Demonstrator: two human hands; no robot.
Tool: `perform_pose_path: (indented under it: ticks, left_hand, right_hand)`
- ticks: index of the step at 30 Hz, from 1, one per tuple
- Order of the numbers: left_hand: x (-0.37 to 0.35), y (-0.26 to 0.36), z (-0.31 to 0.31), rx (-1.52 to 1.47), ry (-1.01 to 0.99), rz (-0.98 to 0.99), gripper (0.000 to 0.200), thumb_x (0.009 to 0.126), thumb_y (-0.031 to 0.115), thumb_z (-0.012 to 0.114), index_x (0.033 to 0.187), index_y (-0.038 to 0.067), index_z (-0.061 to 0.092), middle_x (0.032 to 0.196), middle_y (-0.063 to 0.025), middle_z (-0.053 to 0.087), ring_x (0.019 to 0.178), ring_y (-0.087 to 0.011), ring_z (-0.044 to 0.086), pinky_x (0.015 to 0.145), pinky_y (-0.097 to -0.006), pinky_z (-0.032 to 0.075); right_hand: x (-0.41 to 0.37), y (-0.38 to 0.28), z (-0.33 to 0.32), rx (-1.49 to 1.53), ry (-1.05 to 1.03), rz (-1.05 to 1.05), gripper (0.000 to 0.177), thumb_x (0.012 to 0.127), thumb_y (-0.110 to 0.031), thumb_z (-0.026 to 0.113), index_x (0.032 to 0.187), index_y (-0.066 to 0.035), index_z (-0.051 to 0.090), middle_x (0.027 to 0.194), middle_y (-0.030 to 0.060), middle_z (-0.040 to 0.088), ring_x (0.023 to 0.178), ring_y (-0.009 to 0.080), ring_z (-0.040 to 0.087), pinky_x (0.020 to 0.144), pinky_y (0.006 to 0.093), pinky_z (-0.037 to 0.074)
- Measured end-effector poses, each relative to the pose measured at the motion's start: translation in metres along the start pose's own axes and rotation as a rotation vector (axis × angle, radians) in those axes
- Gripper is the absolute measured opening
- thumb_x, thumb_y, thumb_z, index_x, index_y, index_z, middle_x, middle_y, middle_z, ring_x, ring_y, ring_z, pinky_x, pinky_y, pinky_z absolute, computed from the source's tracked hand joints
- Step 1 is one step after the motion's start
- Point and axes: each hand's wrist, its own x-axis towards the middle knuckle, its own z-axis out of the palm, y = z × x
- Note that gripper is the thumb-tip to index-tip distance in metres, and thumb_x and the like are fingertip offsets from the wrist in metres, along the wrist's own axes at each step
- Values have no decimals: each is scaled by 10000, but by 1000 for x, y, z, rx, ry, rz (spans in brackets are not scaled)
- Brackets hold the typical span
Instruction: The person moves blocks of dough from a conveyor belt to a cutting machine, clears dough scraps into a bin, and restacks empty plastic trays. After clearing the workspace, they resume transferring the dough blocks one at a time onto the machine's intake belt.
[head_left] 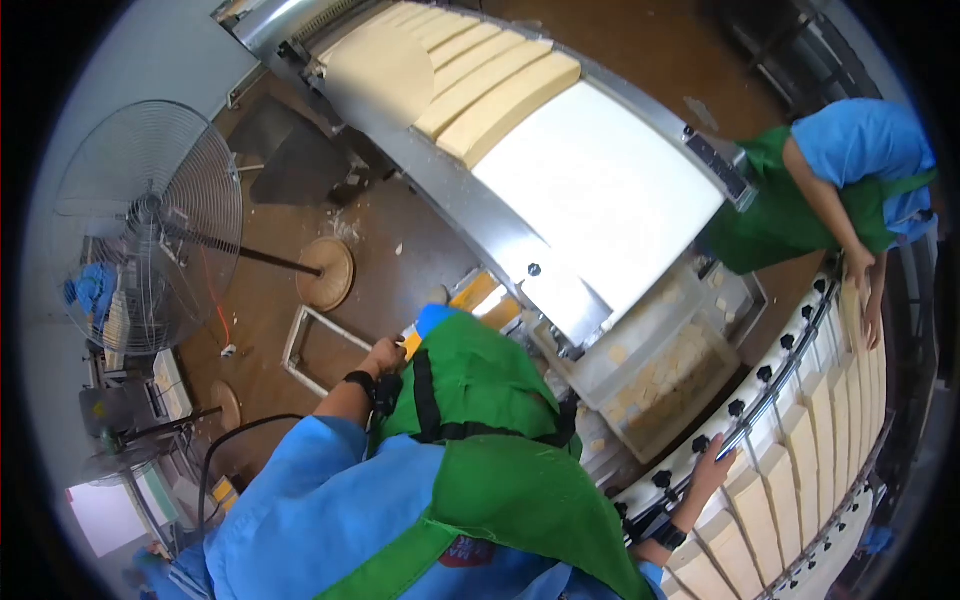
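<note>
My left hand is closed beside my green apron, with a small yellow piece showing at its fingers; what it grips cannot be made out. On the other side, my right hand is closed around the metal rail that edges the curved conveyor. Long pale dough-like slabs lie side by side on this conveyor, just right of that hand. Black knobs line the rail's near side.
Ahead is a white belt with more pale slabs. Below its end sits a tray of scraps. A co-worker reaches onto the curved conveyor. At left stand a large fan and a white frame on the floor.
</note>
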Motion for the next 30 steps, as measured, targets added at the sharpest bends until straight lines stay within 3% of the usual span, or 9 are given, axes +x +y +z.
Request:
perform_pose_path:
  ticks: [4,6,9,10,12,14,16,21,30]
  left_hand:
    - [18,72,-19,32,300,292,443,852,150,576,1269,14,510,1010,-254,645,903,-386,629,864,-420,495]
    - [19,143,-43,-160,442,456,524,856,204,625,1299,-18,457,1144,-287,552,1040,-416,562,947,-441,448]
    - [40,231,-68,-216,641,652,727,833,318,681,1367,-45,346,1295,-293,414,1182,-439,446,1011,-444,392]
    - [51,255,-71,-227,646,665,727,833,318,681,1367,-45,346,1295,-293,414,1182,-439,446,1011,-444,392]
    - [72,299,-79,-74,813,562,916,789,374,725,1417,-64,222,1381,-285,323,1255,-455,356,1044,-463,354]
    - [84,334,-88,-31,810,497,970,766,396,741,1429,-57,197,1397,-271,309,1265,-452,349,1041,-463,363]
    - [94,359,-101,18,795,439,1025,742,418,758,1440,-50,171,1414,-257,296,1274,-448,341,1037,-463,372]
    - [113,389,-134,378,634,272,1035,694,478,775,1423,-35,250,1309,-196,430,1123,-355,501,923,-392,462]
    - [120,381,-141,546,692,492,974,721,519,731,1369,-85,324,1218,-192,473,999,-317,536,839,-371,488]
  right_hand:
    - [4,-11,-16,-41,-108,86,717,933,-532,496,1331,63,443,1194,286,584,1126,396,561,963,403,421]
    - [18,-16,-19,-134,-191,170,758,889,-591,515,1313,35,469,1222,278,563,1162,411,522,981,439,405]
    - [17,-74,-9,-436,108,-17,710,840,-528,607,1314,-14,486,1298,225,493,1208,403,461,989,495,395]
    - [28,-83,2,-427,124,-21,710,840,-528,607,1314,-14,486,1298,225,493,1208,403,461,989,495,395]
    - [52,-103,28,-136,86,-423,684,818,-477,660,1304,-24,496,1293,223,502,1210,394,464,1019,478,370]
    - [71,-137,62,-184,36,-580,659,799,-407,699,1295,-20,504,1295,226,506,1219,382,464,1047,464,343]
    - [69,-200,87,-264,-90,-515,650,784,-367,712,1283,-3,510,1295,225,514,1231,377,455,1052,461,335]
    - [62,-308,165,-196,-130,-718,624,770,-339,717,1273,-25,524,1268,207,535,1224,364,444,1029,484,324]
    - [62,-513,328,-259,-293,-713,766,823,-481,630,1408,-47,391,1421,210,384,1307,377,335,1058,522,262]
